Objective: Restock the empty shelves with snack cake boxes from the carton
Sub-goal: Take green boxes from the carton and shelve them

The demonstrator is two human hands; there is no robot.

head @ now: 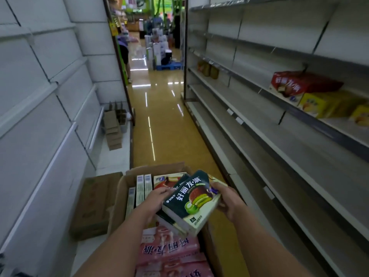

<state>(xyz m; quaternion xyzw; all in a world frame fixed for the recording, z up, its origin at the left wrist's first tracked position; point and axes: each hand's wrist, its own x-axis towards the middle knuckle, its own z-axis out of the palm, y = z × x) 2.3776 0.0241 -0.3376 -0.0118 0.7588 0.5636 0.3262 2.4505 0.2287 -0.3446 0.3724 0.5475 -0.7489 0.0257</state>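
Note:
I hold a small stack of dark green snack cake boxes (pixel 191 202) above the open brown carton (pixel 123 188). My left hand (pixel 157 196) grips the stack's left side and my right hand (pixel 227 200) grips its right end. Inside the carton lie pink snack cake boxes (pixel 169 250), a red-and-cream box (pixel 162 181) and upright white boxes (pixel 140 186). The grey shelves (pixel 279 156) on the right are mostly bare. One shelf carries a red box (pixel 293 84) and yellow boxes (pixel 323 104).
A closed brown carton (pixel 93 204) lies on the low left ledge, with folded cardboard (pixel 112 128) farther along. The glossy aisle floor (pixel 159 120) runs ahead. A person (pixel 124 56) and stacked goods on a blue pallet (pixel 169 66) stand at the far end.

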